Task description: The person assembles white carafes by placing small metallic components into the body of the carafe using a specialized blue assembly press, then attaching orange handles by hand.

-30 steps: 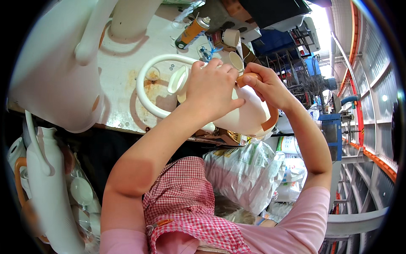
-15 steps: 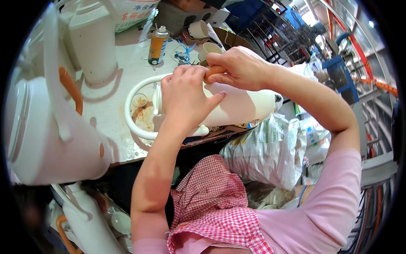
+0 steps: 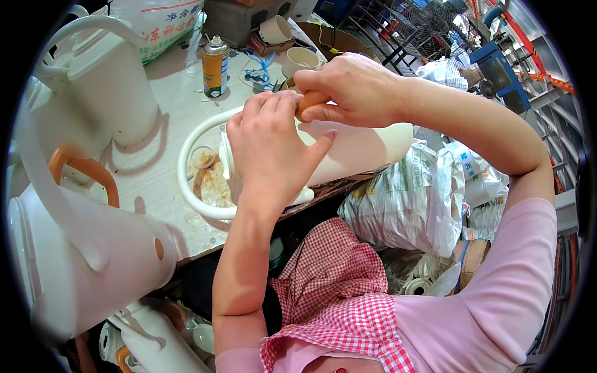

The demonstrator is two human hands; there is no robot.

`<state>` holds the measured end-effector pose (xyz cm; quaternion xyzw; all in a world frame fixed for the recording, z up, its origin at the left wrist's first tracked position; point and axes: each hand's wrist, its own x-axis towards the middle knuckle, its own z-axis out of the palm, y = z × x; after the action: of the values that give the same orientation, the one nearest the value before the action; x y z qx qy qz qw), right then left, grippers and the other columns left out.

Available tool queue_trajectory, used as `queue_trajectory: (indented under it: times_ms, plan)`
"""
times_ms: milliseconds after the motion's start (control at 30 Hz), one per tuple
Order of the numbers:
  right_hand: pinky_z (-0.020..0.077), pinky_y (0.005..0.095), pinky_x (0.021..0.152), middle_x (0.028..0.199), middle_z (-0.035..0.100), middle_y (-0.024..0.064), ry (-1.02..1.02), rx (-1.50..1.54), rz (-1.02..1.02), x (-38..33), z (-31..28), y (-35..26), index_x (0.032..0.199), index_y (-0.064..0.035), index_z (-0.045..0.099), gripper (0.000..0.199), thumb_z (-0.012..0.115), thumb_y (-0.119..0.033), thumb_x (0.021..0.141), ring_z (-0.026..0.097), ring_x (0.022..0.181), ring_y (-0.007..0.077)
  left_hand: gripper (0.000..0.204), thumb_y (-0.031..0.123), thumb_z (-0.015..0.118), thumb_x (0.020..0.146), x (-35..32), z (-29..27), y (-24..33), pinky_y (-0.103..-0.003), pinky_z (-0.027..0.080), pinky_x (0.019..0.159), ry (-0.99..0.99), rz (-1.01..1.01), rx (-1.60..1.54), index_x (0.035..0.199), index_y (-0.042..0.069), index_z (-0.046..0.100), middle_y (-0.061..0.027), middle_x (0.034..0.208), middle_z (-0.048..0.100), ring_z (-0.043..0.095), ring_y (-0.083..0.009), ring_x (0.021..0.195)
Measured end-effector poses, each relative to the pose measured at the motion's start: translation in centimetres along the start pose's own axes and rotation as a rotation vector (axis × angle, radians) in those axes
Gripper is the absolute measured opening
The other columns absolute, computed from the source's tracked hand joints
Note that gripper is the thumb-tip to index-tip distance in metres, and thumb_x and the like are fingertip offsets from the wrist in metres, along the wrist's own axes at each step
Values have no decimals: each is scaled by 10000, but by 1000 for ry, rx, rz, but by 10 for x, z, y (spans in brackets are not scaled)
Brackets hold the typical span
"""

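My left hand (image 3: 270, 155) clamps cream plastic flask body (image 3: 357, 149) at bench (image 3: 155, 180) front edge; right hand (image 3: 348, 90) pinches small orange part (image 3: 309, 99) — I'd press it squarely, flask steady.

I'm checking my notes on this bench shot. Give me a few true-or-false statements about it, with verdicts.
1. Both hands are on the white jug body. True.
2. The spray can lies on its side. False: it stands upright.
3. The right hand pinches a small orange piece. True.
4. The left hand rests in the lap. False: it grips the jug body.
5. The person wears a blue apron. False: the apron is red-checked.
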<state>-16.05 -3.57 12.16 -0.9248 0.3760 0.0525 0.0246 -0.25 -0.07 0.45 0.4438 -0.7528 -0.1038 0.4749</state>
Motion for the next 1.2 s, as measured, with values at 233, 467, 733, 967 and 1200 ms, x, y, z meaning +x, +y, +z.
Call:
queue_trajectory:
  times_ms: [233,467,733,967,1200]
  plan:
    - [457,459,640,782,709,44,55,-39,9,-6,-2,9,904,-69,467,318,683,-303,911,630,743,349,585,365,839,696,11,8,4,-439,385,1003,-61,-15,-25,1163,67,650,-53,1149,672,556,-245,1208]
    - [458,473,630,749,657,108,81,-92,37,28,5,-4,881,-53,542,313,701,-322,892,626,741,366,509,346,844,669,9,-17,-18,-433,471,932,-77,-39,-37,1074,75,699,-96,1093,690,617,-283,1095]
    - [483,399,924,1204,596,174,1027,693,872,-182,163,104,1255,29,549,599,606,-494,968,606,1047,281,437,407,841,654,6,11,20,-446,452,956,14,90,73,919,98,682,-100,960,681,636,-293,1012]
    - [479,398,973,1300,591,217,872,1274,742,-180,189,88,1405,57,476,674,532,-486,1010,601,1141,339,408,322,842,703,33,17,52,-435,527,802,-25,-204,-222,941,42,664,-167,883,695,674,-348,890]
    - [473,448,1026,1346,599,220,971,462,838,-221,242,165,1351,26,557,479,424,-331,1060,601,1184,351,258,124,743,764,56,61,38,-398,509,876,21,-159,-378,991,24,674,-154,1019,683,655,-314,964]
